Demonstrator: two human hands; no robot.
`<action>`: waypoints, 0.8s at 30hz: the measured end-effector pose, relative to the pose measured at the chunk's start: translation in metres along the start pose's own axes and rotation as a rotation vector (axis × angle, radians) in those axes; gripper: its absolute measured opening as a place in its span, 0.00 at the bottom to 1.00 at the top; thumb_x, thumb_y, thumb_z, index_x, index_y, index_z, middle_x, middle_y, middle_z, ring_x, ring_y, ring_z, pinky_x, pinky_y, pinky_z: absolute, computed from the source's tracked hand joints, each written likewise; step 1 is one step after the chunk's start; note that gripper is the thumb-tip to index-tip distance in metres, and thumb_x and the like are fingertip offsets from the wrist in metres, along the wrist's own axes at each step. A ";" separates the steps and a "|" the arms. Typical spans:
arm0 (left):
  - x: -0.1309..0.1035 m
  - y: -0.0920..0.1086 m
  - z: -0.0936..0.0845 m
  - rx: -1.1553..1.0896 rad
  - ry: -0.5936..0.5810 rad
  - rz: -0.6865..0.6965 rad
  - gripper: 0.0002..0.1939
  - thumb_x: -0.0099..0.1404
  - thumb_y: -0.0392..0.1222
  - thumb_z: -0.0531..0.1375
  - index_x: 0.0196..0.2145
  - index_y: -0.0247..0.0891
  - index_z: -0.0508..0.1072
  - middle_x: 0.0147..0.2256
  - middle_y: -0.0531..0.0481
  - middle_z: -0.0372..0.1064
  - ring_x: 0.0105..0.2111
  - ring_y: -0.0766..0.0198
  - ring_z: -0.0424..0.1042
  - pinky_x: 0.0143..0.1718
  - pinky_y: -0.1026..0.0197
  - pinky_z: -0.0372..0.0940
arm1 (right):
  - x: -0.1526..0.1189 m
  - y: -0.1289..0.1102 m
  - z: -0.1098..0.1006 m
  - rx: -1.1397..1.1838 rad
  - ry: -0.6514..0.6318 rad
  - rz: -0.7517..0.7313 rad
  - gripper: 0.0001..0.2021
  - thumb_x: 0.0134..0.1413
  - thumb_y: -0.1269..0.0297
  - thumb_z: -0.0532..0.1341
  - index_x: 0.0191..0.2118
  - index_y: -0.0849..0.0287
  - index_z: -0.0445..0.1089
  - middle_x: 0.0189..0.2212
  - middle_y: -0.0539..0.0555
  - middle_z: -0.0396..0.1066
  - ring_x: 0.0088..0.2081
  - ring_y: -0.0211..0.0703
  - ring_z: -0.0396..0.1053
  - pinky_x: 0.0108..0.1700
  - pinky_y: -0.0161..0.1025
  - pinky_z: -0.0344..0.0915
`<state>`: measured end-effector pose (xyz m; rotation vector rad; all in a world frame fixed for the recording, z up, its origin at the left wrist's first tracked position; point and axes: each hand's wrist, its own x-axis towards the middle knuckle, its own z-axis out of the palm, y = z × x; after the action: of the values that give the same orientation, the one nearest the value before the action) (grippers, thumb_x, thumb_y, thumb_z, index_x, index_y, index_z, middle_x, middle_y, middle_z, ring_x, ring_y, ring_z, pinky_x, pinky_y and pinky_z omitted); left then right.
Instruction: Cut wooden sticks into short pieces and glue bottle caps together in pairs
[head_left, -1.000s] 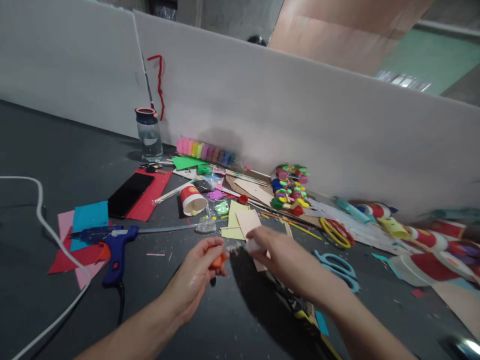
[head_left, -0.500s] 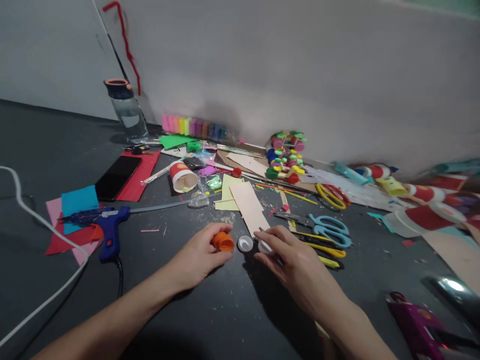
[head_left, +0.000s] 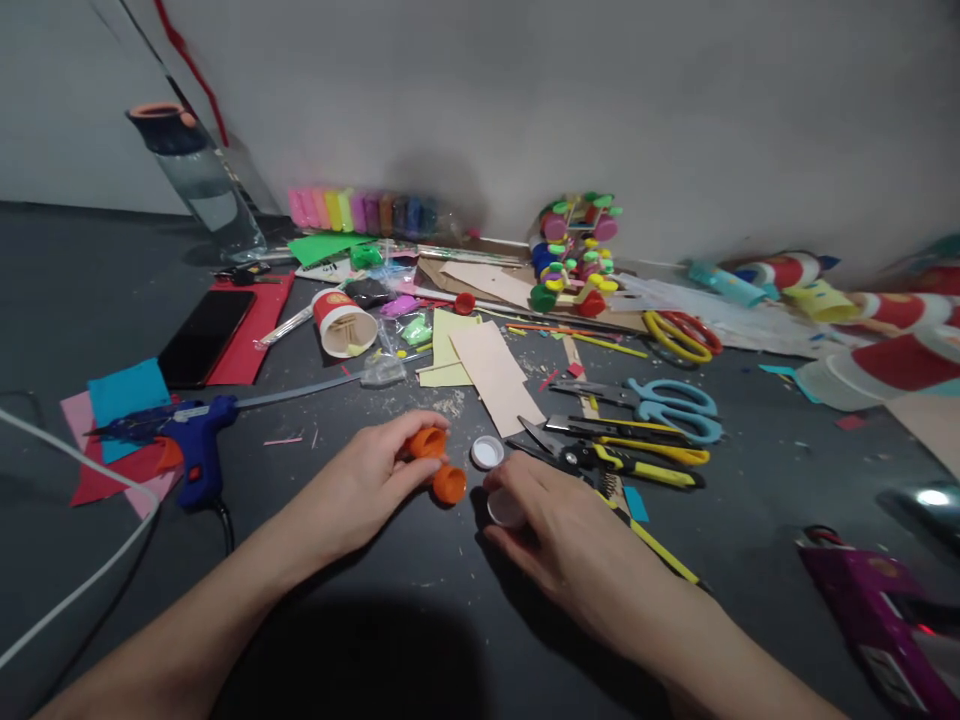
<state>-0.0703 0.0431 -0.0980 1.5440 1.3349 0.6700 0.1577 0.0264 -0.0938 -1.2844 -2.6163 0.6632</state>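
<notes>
"What could go wrong?"

"The left hand (head_left: 382,470) pinches an orange cap (head_left: 427,443); a second cap (head_left: 450,486), by its thumb, well in from the desk's (head_left: 255,480) far edge, could roll if nudged."

"And the right hand (head_left: 547,515)?"

"Pinching a white cap (head_left: 505,509); loose fingers might drop it."

A glue gun (head_left: 199,452) lies left of the left hand (head_left: 390,465), a cup (head_left: 331,312) beyond that hand; a cap (head_left: 487,453) sits just beyond the right hand's (head_left: 544,510) fingertips.
</notes>
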 end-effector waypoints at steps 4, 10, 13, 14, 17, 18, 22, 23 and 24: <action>0.000 0.005 -0.003 0.149 0.113 -0.008 0.14 0.63 0.48 0.65 0.44 0.41 0.76 0.34 0.53 0.74 0.30 0.63 0.69 0.34 0.62 0.62 | 0.000 -0.003 0.005 0.013 0.008 -0.049 0.16 0.52 0.71 0.72 0.40 0.56 0.64 0.39 0.53 0.69 0.40 0.49 0.67 0.39 0.43 0.65; -0.001 0.010 0.002 -0.427 -0.011 -0.106 0.16 0.56 0.42 0.69 0.41 0.39 0.70 0.34 0.51 0.74 0.27 0.65 0.72 0.27 0.64 0.66 | 0.005 -0.001 0.001 0.034 0.160 -0.087 0.10 0.63 0.67 0.65 0.47 0.59 0.66 0.43 0.58 0.69 0.42 0.51 0.67 0.42 0.46 0.66; -0.003 0.011 0.008 -0.707 -0.185 -0.171 0.18 0.51 0.35 0.70 0.39 0.39 0.69 0.33 0.51 0.75 0.23 0.67 0.70 0.21 0.67 0.65 | 0.009 0.000 0.004 0.060 0.229 -0.150 0.13 0.63 0.66 0.65 0.51 0.58 0.65 0.49 0.61 0.67 0.48 0.54 0.65 0.48 0.50 0.66; -0.004 0.011 0.010 -0.736 -0.219 -0.172 0.17 0.51 0.35 0.70 0.38 0.38 0.70 0.31 0.52 0.74 0.22 0.69 0.68 0.20 0.68 0.64 | 0.010 0.000 0.006 0.073 0.246 -0.176 0.13 0.63 0.65 0.64 0.51 0.58 0.64 0.50 0.61 0.67 0.49 0.54 0.64 0.50 0.51 0.65; -0.007 0.009 0.015 -0.768 -0.260 -0.096 0.15 0.58 0.45 0.69 0.39 0.37 0.73 0.24 0.56 0.69 0.19 0.74 0.62 0.19 0.71 0.60 | 0.012 -0.003 0.009 0.133 0.329 -0.234 0.15 0.66 0.60 0.62 0.55 0.57 0.62 0.49 0.60 0.67 0.49 0.53 0.65 0.50 0.50 0.66; -0.007 0.007 0.017 -0.775 -0.273 -0.063 0.16 0.61 0.50 0.68 0.39 0.36 0.74 0.24 0.56 0.67 0.19 0.74 0.62 0.19 0.72 0.60 | 0.012 -0.004 0.008 0.154 0.362 -0.250 0.19 0.67 0.58 0.61 0.57 0.58 0.60 0.49 0.61 0.67 0.49 0.52 0.65 0.50 0.49 0.66; -0.007 0.001 0.024 -0.799 -0.345 -0.016 0.22 0.66 0.59 0.60 0.39 0.35 0.74 0.26 0.55 0.64 0.20 0.73 0.64 0.20 0.70 0.63 | 0.011 -0.011 0.004 0.182 0.451 -0.332 0.21 0.67 0.58 0.62 0.61 0.59 0.59 0.54 0.60 0.64 0.54 0.49 0.64 0.55 0.46 0.64; -0.008 0.000 0.025 -0.801 -0.364 -0.014 0.22 0.67 0.60 0.59 0.39 0.35 0.74 0.26 0.55 0.63 0.20 0.72 0.65 0.20 0.70 0.63 | 0.011 -0.012 0.002 0.177 0.462 -0.348 0.18 0.67 0.62 0.62 0.59 0.59 0.62 0.54 0.60 0.64 0.54 0.48 0.64 0.55 0.45 0.64; -0.008 0.000 0.026 -0.809 -0.388 -0.010 0.23 0.68 0.60 0.58 0.38 0.34 0.74 0.26 0.54 0.64 0.20 0.72 0.66 0.21 0.69 0.64 | 0.011 -0.013 0.001 0.170 0.470 -0.360 0.15 0.67 0.66 0.61 0.56 0.60 0.64 0.53 0.60 0.65 0.53 0.46 0.64 0.54 0.44 0.63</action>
<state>-0.0494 0.0276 -0.1073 0.9328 0.6457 0.7340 0.1415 0.0274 -0.0899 -0.7735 -2.2579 0.4431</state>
